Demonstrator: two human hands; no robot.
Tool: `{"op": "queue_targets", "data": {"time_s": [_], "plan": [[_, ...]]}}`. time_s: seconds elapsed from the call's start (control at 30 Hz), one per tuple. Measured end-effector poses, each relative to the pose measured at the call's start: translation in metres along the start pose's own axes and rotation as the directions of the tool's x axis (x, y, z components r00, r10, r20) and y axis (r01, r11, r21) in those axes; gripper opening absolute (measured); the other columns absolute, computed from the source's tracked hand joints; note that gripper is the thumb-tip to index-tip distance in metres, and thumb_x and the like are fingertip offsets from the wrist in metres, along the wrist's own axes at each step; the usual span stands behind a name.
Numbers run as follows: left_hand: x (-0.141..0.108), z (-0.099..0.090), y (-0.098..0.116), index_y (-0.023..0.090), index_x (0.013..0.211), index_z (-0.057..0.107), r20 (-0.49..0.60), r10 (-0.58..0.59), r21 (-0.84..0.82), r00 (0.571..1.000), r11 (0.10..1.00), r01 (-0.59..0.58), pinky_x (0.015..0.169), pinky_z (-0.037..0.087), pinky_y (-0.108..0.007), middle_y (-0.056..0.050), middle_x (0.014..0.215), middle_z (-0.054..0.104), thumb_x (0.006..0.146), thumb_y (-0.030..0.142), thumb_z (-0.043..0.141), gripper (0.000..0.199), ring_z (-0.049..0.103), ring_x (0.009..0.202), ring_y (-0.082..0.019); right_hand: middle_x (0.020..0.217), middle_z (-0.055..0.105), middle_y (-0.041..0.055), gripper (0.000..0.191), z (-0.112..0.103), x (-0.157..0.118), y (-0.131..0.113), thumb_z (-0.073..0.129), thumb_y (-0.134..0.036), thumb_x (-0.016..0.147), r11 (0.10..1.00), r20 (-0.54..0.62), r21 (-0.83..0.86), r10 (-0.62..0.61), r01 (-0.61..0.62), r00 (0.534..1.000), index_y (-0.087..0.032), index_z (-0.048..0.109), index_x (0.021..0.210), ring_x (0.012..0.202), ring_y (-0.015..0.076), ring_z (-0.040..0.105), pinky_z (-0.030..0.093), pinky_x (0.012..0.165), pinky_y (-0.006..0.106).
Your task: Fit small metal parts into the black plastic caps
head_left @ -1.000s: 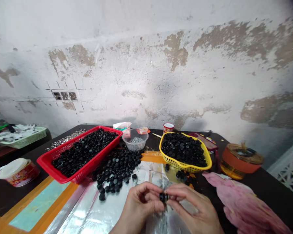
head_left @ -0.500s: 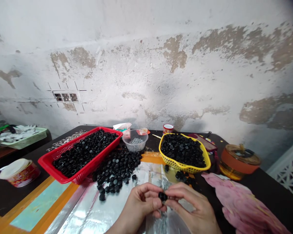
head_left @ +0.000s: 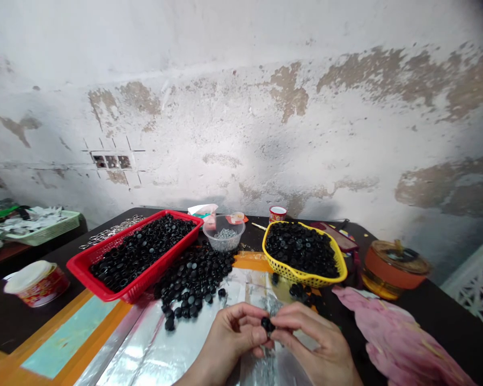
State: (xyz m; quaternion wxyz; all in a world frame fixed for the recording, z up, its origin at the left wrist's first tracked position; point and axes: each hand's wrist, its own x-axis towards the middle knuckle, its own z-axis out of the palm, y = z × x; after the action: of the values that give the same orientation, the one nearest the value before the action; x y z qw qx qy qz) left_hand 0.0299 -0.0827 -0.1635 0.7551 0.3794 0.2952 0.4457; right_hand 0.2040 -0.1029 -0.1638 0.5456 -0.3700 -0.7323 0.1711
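Note:
Between the fingertips of both hands is a small round black plastic piece [head_left: 267, 324], partly covered by the fingers. My left hand [head_left: 237, 332] pinches it from the left, thumb and forefinger closed. From the other side my right hand [head_left: 309, 335] grips it with thumb and fingertips. Below them lies a clear plastic sheet [head_left: 165, 348]. A loose heap of black caps [head_left: 193, 284] spreads over the sheet to the left of my hands. Behind my right hand, a few dark pieces [head_left: 301, 292] lie by the yellow basket.
A red basket [head_left: 129, 295] of black rings and caps stands left, a yellow basket [head_left: 301, 276] of black pieces right. Between them is a clear tub [head_left: 224, 244] of small metal parts. A pink cloth [head_left: 406, 338], an amber jar [head_left: 394, 271] and a paper cup [head_left: 38, 284] stand around.
Both hands stay in nearly the same place, still holding the black piece. The whole view has shifted very slightly; nothing on the table has visibly moved.

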Motion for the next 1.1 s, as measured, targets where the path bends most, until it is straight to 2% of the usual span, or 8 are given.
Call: {"op": "queue_targets", "data": {"time_s": [0.23,0.57,0.73,0.93,1.1], "plan": [[-0.0026,0.0026,0.0006,0.01,0.079,0.074,-0.063,0.046,0.051,0.997,0.998,-0.043,0.051,0.043,-0.017,-0.005,0.06,0.072,0.055,0.024,0.09,0.032,0.058,0.048,-0.007,0.079,0.072,0.0008,0.019,-0.0018,0.0012,0.0002,0.071,-0.006,0.078,0.999,0.002,0.022,-0.033,0.033,0.999,-0.023,0.074,0.087,0.073,0.0151,0.069,0.055,0.065,0.021],[-0.0017,0.0008,-0.0052,0.011,0.075,0.073,-0.114,0.063,0.059,0.992,0.997,-0.056,0.05,0.043,-0.019,-0.004,0.056,0.07,0.053,0.021,0.09,0.029,0.057,0.046,-0.009,0.074,0.073,0.0011,0.01,-0.0017,0.0025,-0.0025,0.072,-0.013,0.079,1.0,-0.02,0.022,0.006,-0.006,1.0,-0.022,0.074,0.079,0.068,0.0165,0.07,0.056,0.062,0.023],[-0.002,0.0035,0.0,0.01,0.079,0.072,-0.08,0.03,0.021,0.996,0.999,-0.029,0.051,0.044,-0.018,-0.005,0.062,0.071,0.055,0.025,0.09,0.033,0.06,0.051,-0.01,0.076,0.073,0.0017,0.008,-0.0008,0.0016,-0.0023,0.072,-0.016,0.08,0.998,-0.013,-0.007,0.055,-0.055,0.998,-0.022,0.075,0.084,0.07,0.0174,0.07,0.056,0.064,0.024],[-0.0018,0.0022,0.0001,0.009,0.083,0.07,-0.058,-0.064,0.005,0.996,0.998,0.064,0.051,0.044,-0.016,-0.006,0.063,0.07,0.06,0.029,0.088,0.035,0.064,0.057,-0.011,0.076,0.07,0.0018,0.005,0.0022,0.0001,0.0022,0.07,-0.021,0.082,0.991,-0.027,0.02,0.13,-0.13,0.991,-0.022,0.074,0.084,0.069,0.0166,0.067,0.054,0.062,0.023],[-0.002,0.0019,-0.0015,0.009,0.081,0.069,-0.057,-0.068,0.015,0.996,0.997,0.069,0.05,0.044,-0.015,-0.007,0.064,0.07,0.06,0.032,0.088,0.036,0.064,0.056,-0.011,0.078,0.07,0.0022,0.005,0.0026,0.0001,0.0041,0.07,-0.022,0.083,0.988,-0.003,0.024,0.154,-0.154,0.988,-0.022,0.074,0.085,0.069,0.0163,0.066,0.053,0.062,0.023]]}}
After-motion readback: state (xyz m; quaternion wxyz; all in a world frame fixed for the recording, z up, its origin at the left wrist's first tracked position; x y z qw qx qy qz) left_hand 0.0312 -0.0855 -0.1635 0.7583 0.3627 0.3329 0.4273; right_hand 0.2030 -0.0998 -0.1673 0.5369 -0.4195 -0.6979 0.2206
